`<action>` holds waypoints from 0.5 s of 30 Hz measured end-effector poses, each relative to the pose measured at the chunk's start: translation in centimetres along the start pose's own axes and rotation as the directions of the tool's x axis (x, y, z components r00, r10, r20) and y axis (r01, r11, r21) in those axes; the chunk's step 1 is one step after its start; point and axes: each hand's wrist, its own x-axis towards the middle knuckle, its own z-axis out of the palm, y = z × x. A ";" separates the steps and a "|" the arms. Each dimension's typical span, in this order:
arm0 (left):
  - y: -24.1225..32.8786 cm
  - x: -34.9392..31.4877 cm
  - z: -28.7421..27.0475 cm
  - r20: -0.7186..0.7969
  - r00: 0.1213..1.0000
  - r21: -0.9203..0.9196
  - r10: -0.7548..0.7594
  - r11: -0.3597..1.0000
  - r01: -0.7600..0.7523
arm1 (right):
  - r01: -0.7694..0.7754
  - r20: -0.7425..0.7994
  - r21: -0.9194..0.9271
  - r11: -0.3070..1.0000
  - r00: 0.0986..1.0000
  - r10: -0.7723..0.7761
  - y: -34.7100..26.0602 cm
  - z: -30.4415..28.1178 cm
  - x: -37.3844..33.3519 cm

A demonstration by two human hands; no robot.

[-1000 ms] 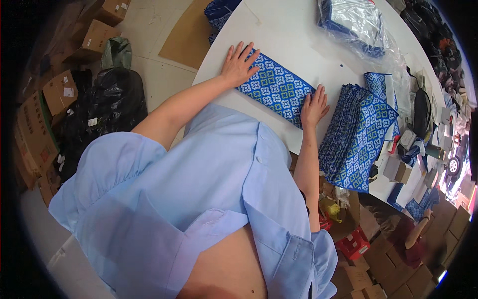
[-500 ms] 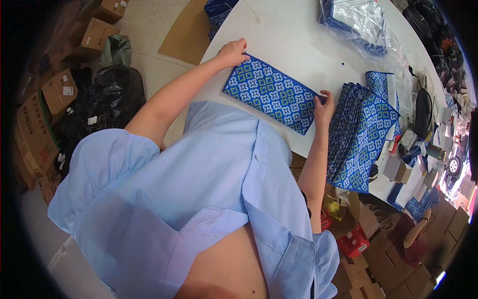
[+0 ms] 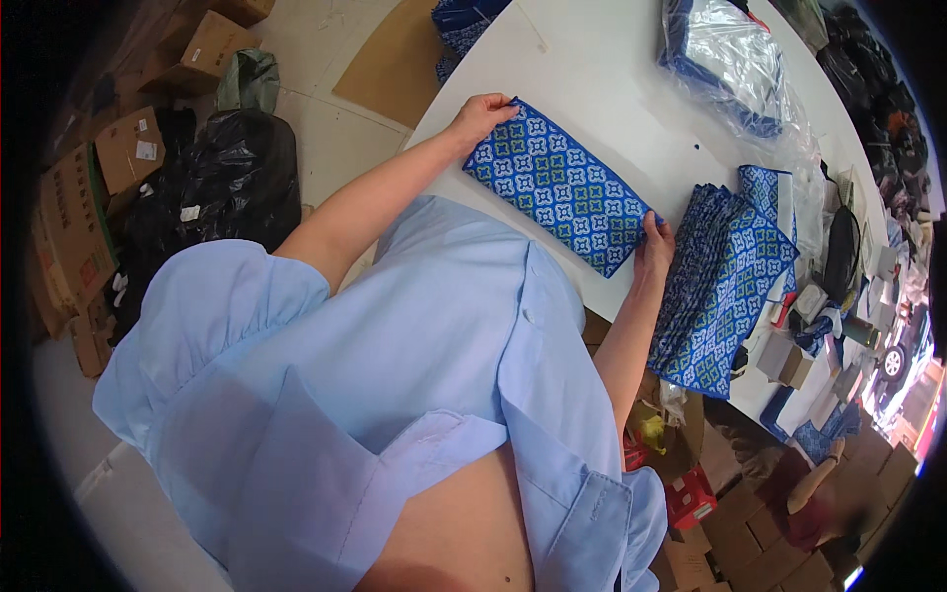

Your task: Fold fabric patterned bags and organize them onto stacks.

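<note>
A rectangular blue patterned cloth (image 3: 562, 185), printed with white and green motifs, is stretched out near the white table's front edge. My left hand (image 3: 485, 116) pinches its upper left corner. At the opposite end, my right hand (image 3: 655, 245) is closed on the right corner, thumb on top. The cloth looks folded, with a dark blue border along its edges. Just right of my right hand lies a stack of cloths (image 3: 715, 286) with the same pattern, many edges fanned together.
Clear plastic packaging with blue cloth (image 3: 725, 64) lies at the table's far side. Black bags (image 3: 242, 173) and cardboard boxes (image 3: 131, 148) stand on the floor at left. Farther right, another person's arm (image 3: 817, 474) reaches to blue cloth. A red box (image 3: 689, 496) sits below the table.
The view has shifted slightly, so the table and stack appear lower and further right. Both hands keep hold of the cloth; my right fingers have closed down further over its corner.
</note>
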 end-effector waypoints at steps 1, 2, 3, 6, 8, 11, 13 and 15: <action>-0.8 0.3 -0.3 -0.025 0.999 -0.028 0.041 0.999 -0.041 | -0.001 0.007 -0.002 1.000 1.000 0.001 0.2 -0.2 0.0; -1.0 0.2 -0.3 -0.030 0.999 -0.028 0.044 0.999 -0.045 | 0.021 0.003 0.013 1.000 1.000 -0.021 0.4 -0.3 0.0; -1.2 0.2 -0.2 -0.056 0.997 -0.004 0.058 0.998 -0.059 | 0.043 -0.002 0.027 0.999 0.999 -0.043 0.6 -0.3 0.2; -1.8 0.2 -0.2 -0.115 0.990 0.036 0.081 0.996 -0.078 | 0.085 -0.061 -0.017 0.996 0.994 -0.085 1.3 0.0 0.3; -2.2 0.2 -0.3 -0.133 0.986 0.115 0.099 0.990 -0.084 | 0.177 -0.059 -0.076 0.981 0.982 -0.181 2.1 -0.2 0.8; -2.2 0.7 0.0 -0.218 0.956 0.467 0.197 0.881 -0.075 | 0.344 -0.074 -0.235 0.909 0.926 -0.370 3.0 0.0 1.2; -1.8 0.5 0.4 -0.239 0.951 0.551 0.197 0.834 -0.034 | 0.411 -0.085 -0.334 0.848 0.883 -0.462 3.3 0.7 0.9; -1.8 0.4 0.7 -0.271 0.941 0.626 0.202 0.780 0.013 | 0.403 -0.105 -0.647 0.647 0.793 -0.600 2.9 1.8 0.3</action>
